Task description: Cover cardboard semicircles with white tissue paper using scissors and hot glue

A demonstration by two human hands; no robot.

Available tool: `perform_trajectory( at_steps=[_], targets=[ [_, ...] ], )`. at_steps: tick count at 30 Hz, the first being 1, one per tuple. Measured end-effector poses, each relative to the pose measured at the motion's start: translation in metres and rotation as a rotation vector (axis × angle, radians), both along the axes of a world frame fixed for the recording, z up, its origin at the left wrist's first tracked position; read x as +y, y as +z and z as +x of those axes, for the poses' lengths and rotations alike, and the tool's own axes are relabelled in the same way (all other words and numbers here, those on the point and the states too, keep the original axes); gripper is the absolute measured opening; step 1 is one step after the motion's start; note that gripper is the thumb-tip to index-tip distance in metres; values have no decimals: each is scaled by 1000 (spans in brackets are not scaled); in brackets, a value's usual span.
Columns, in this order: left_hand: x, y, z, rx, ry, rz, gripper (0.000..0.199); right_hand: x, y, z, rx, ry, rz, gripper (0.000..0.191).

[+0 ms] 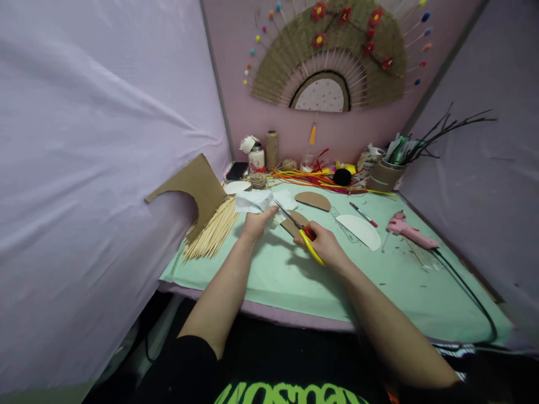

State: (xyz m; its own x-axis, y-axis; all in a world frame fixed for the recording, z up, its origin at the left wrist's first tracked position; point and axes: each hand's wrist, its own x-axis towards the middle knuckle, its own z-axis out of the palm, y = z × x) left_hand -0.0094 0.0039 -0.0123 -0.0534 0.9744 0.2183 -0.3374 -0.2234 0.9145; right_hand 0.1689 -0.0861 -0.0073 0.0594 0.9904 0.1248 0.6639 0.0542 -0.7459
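Note:
My left hand (256, 224) pinches a thin, crumpled white sheet (252, 201) above the table; I cannot tell if it is paper or cloth. In my right hand (325, 244) is a pair of scissors (312, 250) with yellow and red handles. Their blades point up and left, with the tips close to the sheet and my left thumb. Beneath and beside the hands lie a brown cardboard half-circle (312, 201) and another cardboard piece (290, 224), partly hidden by the scissors and sheet. A white half-circle (360, 231) lies to the right, over a clear ruler (344, 227).
Left are thin wooden sticks (213, 233) and an upright cut cardboard sheet (204, 182). Right are a pink glue gun (410, 231) with a black cable (471, 289), and a marker (363, 214). Pipe cleaners (303, 178) lie behind. A decorated fan (328, 53) hangs on the wall.

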Motion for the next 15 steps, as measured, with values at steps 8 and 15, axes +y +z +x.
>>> perform_trajectory(
  at_steps=[8, 15],
  targets=[
    [-1, 2, 1, -60, -16, -22, 64, 1, -2, 0, 9, -25, 11, 45],
    [-3, 5, 2, -74, 12, -77, 54, 0, -2, -1, -23, -26, -22, 43]
  ],
)
